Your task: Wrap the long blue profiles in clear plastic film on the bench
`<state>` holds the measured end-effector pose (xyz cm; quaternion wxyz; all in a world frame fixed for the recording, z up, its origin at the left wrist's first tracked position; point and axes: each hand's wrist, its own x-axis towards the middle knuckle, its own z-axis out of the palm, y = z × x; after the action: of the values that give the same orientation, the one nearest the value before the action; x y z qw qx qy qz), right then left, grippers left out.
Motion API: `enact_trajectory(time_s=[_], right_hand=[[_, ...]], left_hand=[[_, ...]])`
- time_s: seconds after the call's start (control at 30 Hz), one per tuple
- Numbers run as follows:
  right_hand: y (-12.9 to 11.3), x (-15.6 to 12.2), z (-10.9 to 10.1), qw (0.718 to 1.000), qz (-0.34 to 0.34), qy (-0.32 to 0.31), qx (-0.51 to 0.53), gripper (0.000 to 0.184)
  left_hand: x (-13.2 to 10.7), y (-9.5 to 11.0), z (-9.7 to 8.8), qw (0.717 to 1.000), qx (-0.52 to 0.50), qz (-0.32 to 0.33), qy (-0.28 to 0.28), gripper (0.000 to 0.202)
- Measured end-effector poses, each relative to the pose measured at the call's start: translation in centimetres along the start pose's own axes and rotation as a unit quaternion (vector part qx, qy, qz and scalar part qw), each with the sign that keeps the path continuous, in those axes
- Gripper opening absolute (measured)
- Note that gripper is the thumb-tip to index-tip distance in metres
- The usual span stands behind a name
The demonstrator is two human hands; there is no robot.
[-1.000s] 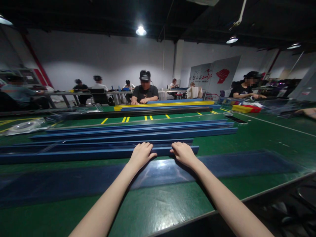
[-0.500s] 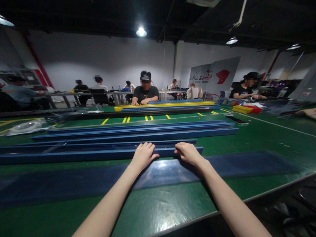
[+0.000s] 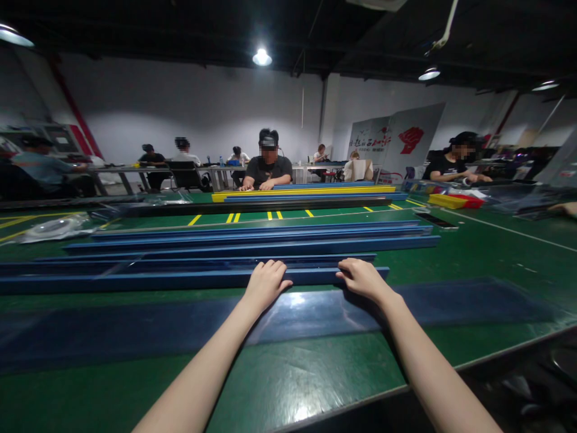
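A long blue U-shaped channel strip (image 3: pixel 180 281) lies crosswise in front of me, with clear film inside its left part. My left hand (image 3: pixel 269 281) is closed over its near wall, fingers reaching over the top and thumb on my side. Closer to the strip's right end, my right hand (image 3: pixel 362 278) is curled over the same wall; its fingertips are partly hidden. On my side of the strip, a flat translucent film sheet (image 3: pixel 297 316) stretches across the green table (image 3: pixel 279 376), under my forearms.
More blue channel strips (image 3: pixel 270 240) lie just beyond. Farther off are a yellow strip (image 3: pixel 306 192), a black strip (image 3: pixel 270 207), a phone (image 3: pixel 436 221) and a bagged white coil (image 3: pixel 56 227). A co-worker (image 3: pixel 269 162) sits opposite; another person (image 3: pixel 457 159) works at the right.
The blue channel strip has slid to the right, and my right hand has moved right with it. My left hand has stayed nearly in place.
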<state>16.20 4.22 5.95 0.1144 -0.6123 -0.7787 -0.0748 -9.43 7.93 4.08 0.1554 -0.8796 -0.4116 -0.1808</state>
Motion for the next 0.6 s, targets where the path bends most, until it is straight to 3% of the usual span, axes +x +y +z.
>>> enact_trajectory(time_s=[0.4, 0.6], right_hand=[[-0.07, 0.03, -0.04, 1.000, 0.005, -0.003, 0.009, 0.018], [0.02, 0.21, 0.15, 1.000, 0.007, -0.002, 0.009, 0.029]], left_hand=[[0.01, 0.04, 0.70, 1.000, -0.020, 0.001, 0.022, 0.027], [0.08, 0.06, 0.65, 1.000, -0.019, -0.003, 0.009, 0.026]])
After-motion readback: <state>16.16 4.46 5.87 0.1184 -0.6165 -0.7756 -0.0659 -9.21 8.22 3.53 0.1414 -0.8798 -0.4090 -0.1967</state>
